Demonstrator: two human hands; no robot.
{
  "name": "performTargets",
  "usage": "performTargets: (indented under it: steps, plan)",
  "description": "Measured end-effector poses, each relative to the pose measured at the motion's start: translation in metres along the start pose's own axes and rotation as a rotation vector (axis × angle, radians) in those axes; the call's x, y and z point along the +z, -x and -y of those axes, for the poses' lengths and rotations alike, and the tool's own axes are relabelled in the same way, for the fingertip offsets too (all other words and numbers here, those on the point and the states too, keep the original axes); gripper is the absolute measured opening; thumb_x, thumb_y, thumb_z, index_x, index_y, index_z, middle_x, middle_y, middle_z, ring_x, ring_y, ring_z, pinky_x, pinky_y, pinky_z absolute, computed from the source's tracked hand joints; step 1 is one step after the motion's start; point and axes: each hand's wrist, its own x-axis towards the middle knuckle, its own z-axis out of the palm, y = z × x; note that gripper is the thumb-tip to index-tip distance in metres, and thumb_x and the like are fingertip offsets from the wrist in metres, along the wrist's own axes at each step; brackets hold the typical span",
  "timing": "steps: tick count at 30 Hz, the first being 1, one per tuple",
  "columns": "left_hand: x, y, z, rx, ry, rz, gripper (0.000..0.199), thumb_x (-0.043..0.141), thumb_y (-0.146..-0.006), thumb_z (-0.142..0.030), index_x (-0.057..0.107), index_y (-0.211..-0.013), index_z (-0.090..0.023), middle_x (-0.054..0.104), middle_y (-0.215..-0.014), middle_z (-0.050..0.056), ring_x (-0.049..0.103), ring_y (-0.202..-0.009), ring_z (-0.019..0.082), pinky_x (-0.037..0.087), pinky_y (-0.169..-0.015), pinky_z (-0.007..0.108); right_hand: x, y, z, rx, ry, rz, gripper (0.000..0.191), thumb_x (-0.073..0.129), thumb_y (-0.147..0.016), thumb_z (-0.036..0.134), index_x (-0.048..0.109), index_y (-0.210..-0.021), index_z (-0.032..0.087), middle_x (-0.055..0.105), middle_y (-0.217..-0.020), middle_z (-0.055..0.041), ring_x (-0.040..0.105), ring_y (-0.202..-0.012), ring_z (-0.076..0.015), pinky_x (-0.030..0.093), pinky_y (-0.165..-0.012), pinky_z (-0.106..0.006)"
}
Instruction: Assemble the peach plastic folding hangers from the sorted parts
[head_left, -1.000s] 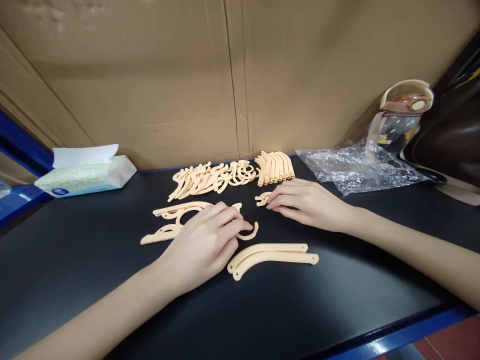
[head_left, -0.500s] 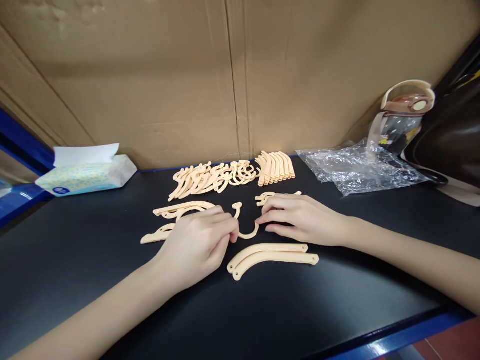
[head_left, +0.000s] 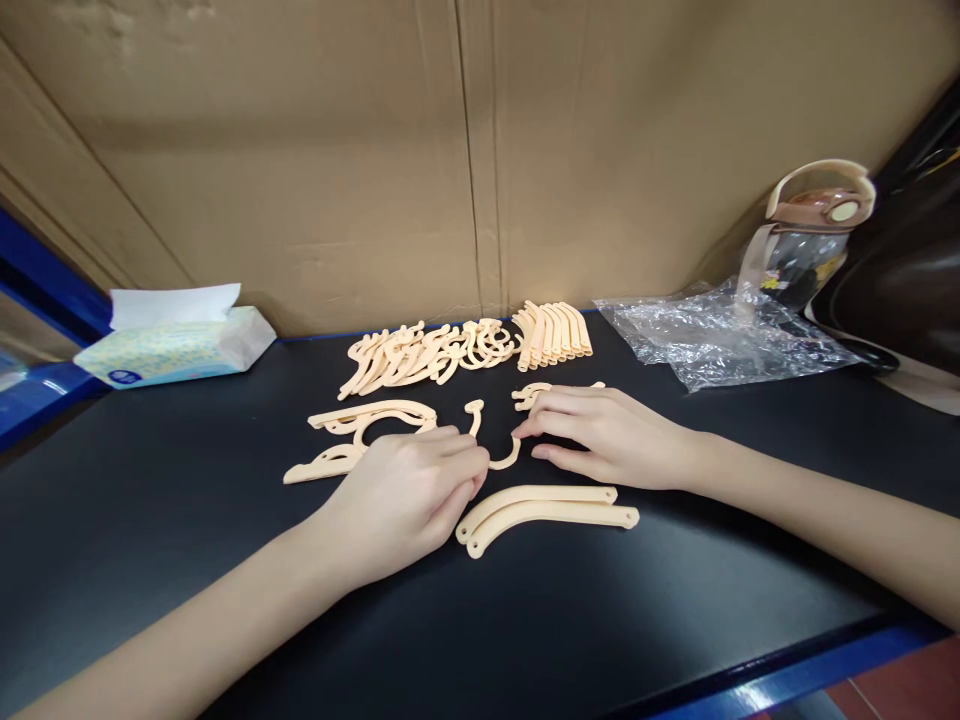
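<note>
A cream plastic hanger hook [head_left: 507,459] lies between my hands in the middle of the table. My left hand [head_left: 427,485] is closed, its fingers curled at the hook's lower left side and hiding part of it. Over on the other side, my right hand [head_left: 589,435] has its fingers stretched and thumb apart, one fingertip touching the hook's tip. Two curved hanger arms [head_left: 555,508] lie side by side in front. Left of my left hand are loose hanger pieces [head_left: 371,410], partly covered by it. A small cream piece [head_left: 529,393] shows behind my right fingers.
At the back of the black table [head_left: 675,620] lie a pile of hooks and curved pieces [head_left: 405,357] and a row of hanger arms [head_left: 555,335]. A tissue pack [head_left: 176,345] is at left; a clear plastic bag [head_left: 712,335] and a bottle [head_left: 806,245] are at right.
My left hand has shifted slightly right along the hook, uncovering more of the pieces at its left. My right hand has hardly moved.
</note>
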Motion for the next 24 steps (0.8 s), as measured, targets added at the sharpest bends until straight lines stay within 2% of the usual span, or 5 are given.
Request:
performTargets:
  steps: [9, 16, 24]
  plan:
    - [0.0014, 0.0002, 0.0022, -0.022, -0.009, -0.016, 0.023, 0.036, -0.09, -0.011, 0.057, -0.087, -0.018, 0.06, -0.085, 0.001, 0.051, -0.081, 0.016, 0.042, -0.067, 0.028, 0.0002, 0.0004, -0.001, -0.007, 0.042, 0.027, 0.026, 0.044, -0.094, 0.029, 0.061, -0.112, 0.021, 0.058, -0.095, -0.0046, 0.057, -0.088, -0.0157, 0.045, -0.07, -0.027]
    - [0.0057, -0.0011, 0.0041, 0.029, -0.107, -0.083, 0.021, 0.041, -0.092, -0.015, 0.061, -0.1, -0.017, 0.061, -0.097, 0.003, 0.053, -0.087, 0.018, 0.046, -0.071, 0.03, 0.0006, 0.002, -0.001, -0.004, 0.05, 0.045, 0.027, 0.043, -0.094, 0.028, 0.061, -0.113, 0.022, 0.056, -0.096, -0.0047, 0.056, -0.086, -0.0151, 0.044, -0.067, -0.026]
    - [0.0074, -0.0018, 0.0056, 0.078, -0.127, -0.056, 0.022, 0.042, -0.094, -0.018, 0.064, -0.101, -0.017, 0.063, -0.101, 0.003, 0.055, -0.092, 0.018, 0.048, -0.077, 0.031, 0.0009, 0.0014, -0.0007, -0.009, 0.057, 0.042, 0.027, 0.044, -0.094, 0.027, 0.061, -0.114, 0.022, 0.056, -0.096, -0.0045, 0.056, -0.086, -0.0147, 0.044, -0.069, -0.026]
